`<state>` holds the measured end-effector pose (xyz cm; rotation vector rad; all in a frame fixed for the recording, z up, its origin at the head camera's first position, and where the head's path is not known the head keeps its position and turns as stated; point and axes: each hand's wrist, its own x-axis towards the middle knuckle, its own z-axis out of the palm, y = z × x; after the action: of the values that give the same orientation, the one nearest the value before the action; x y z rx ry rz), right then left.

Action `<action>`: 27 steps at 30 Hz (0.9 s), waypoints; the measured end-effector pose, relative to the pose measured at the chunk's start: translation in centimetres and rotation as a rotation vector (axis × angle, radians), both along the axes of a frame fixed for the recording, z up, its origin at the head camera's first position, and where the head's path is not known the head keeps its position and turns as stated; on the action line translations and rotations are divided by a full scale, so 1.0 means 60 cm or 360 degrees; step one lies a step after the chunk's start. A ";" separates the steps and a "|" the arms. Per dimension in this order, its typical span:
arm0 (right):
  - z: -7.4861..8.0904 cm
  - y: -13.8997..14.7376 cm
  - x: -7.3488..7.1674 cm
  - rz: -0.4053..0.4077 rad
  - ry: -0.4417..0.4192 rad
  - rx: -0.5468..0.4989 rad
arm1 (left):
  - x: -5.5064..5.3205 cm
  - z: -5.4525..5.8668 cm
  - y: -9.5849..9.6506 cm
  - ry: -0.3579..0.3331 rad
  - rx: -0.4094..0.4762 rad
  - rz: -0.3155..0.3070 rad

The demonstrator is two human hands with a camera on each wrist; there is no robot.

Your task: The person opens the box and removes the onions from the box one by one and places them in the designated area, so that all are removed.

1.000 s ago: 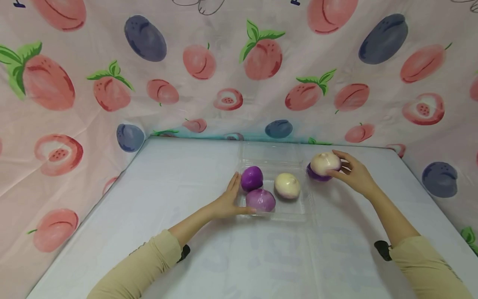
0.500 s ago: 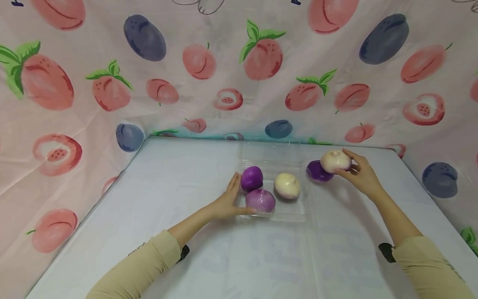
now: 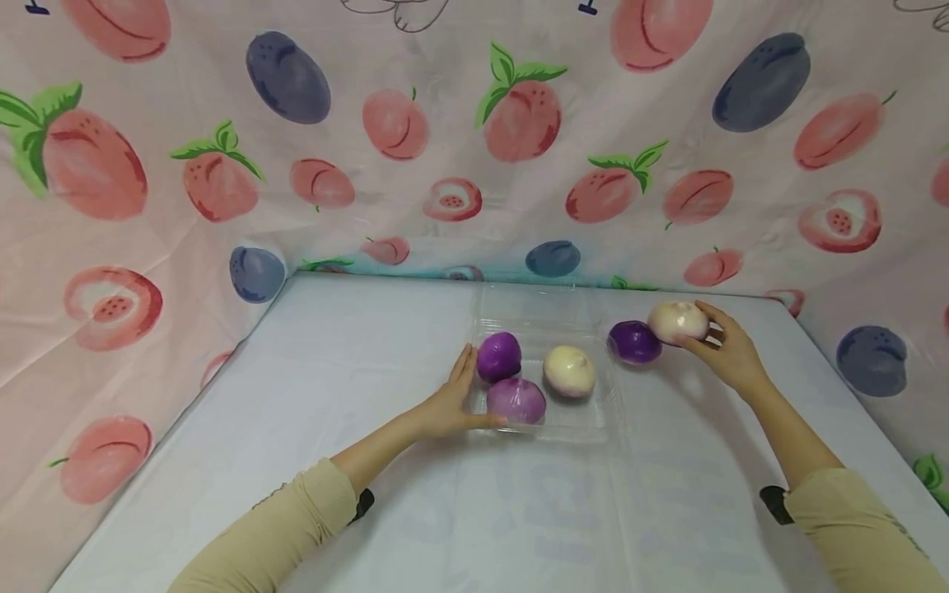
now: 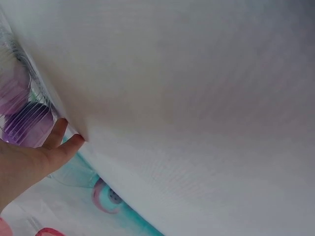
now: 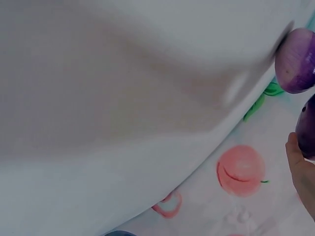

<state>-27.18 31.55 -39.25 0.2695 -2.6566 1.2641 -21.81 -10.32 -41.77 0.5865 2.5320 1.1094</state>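
Note:
In the head view my right hand (image 3: 729, 350) grips a turnip (image 3: 678, 322), white top up, just right of a dark purple turnip (image 3: 635, 343) on the table. The right wrist view shows the held turnip's dark purple underside (image 5: 308, 128) above the fingers, with the other turnip (image 5: 295, 60) near it. My left hand (image 3: 445, 405) lies against the left side of a clear plastic container (image 3: 582, 418), fingers straight and thumb at its near edge. Inside are a bright purple turnip (image 3: 500, 357), a pinkish-purple one (image 3: 516, 401) and a whitish one (image 3: 569, 372).
The container's clear lid (image 3: 537, 303) stands open towards the back. A white cloth covers the table (image 3: 356, 354). Behind it and at the sides hangs a fruit-print curtain (image 3: 445, 74).
My right hand has carried the whitish turnip a little to the right, from over the dark purple turnip to beside it. The left hand has stayed at the container.

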 end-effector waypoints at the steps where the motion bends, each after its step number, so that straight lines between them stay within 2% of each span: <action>1: 0.000 0.001 0.000 -0.0020 0.0003 0.0013 | 0.000 0.000 0.000 0.0002 0.0000 0.0000; 12: -0.007 0.011 0.003 -0.0212 0.0096 0.0126 | -0.002 -0.001 -0.002 0.0010 0.0008 -0.0026; 21: -0.016 0.016 0.001 -0.0254 -0.0135 0.0210 | -0.001 0.000 -0.002 -0.0003 0.0018 -0.0024; 27: -0.026 0.016 -0.003 -0.0286 -0.0221 0.0284 | -0.003 -0.003 -0.004 0.0002 0.0012 -0.0029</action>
<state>-27.39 32.54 -40.81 -0.0351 -2.8397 1.0285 -21.99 -10.54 -41.98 0.6111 2.5193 1.1135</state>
